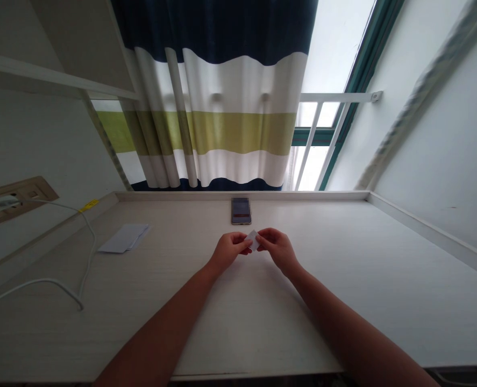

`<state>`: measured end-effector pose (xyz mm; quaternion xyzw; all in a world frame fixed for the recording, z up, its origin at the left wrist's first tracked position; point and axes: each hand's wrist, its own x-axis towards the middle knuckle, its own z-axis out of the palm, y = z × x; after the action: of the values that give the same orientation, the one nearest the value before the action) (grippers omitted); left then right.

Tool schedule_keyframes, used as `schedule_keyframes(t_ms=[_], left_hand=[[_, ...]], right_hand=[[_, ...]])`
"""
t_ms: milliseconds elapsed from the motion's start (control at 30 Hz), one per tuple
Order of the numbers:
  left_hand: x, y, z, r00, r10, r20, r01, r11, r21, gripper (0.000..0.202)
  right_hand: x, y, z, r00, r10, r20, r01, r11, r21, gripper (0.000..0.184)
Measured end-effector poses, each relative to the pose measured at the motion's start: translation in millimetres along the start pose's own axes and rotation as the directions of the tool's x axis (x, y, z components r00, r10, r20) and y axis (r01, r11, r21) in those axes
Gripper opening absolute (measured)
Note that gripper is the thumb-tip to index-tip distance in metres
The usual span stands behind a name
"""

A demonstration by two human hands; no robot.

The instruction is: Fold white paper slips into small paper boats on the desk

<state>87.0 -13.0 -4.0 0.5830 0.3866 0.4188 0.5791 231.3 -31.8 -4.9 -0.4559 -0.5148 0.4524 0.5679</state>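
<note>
A small piece of folded white paper is pinched between my left hand and my right hand, above the pale wood-grain desk. Fingertips of both hands grip its edges and hide part of it. Just beyond my hands, a smartphone lies flat near the desk's back edge, with its screen facing up.
Loose white paper sheets lie on the desk to the left. A white cable with a yellow tag runs across the left side from a wall socket. A raised lip edges the desk's back and sides, with a striped curtain beyond.
</note>
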Motion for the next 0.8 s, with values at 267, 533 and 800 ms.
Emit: schedule_keyframes(t_ms=[267, 533, 800], left_hand=[[0.0, 1.1, 1.5, 0.998, 0.032, -0.056, -0.030, 0.999, 0.034, 0.019], [1.0, 0.2, -0.4, 0.998, 0.054, -0.041, -0.053, 0.998, 0.022, 0.022], [0.9, 4.6, -2.1, 0.998, 0.042, -0.055, -0.043, 0.999, -0.019, 0.025]], right_hand=[[-0.4, 2.6, 0.7, 0.999, -0.003, 0.034, 0.006, 0.998, -0.069, 0.029], [0.4, 4.1, -0.7, 0.999, -0.037, 0.041, 0.037, 0.999, -0.018, 0.031], [0.4, 2.4, -2.5, 0.998, -0.030, 0.061, 0.028, 0.999, 0.037, 0.028]])
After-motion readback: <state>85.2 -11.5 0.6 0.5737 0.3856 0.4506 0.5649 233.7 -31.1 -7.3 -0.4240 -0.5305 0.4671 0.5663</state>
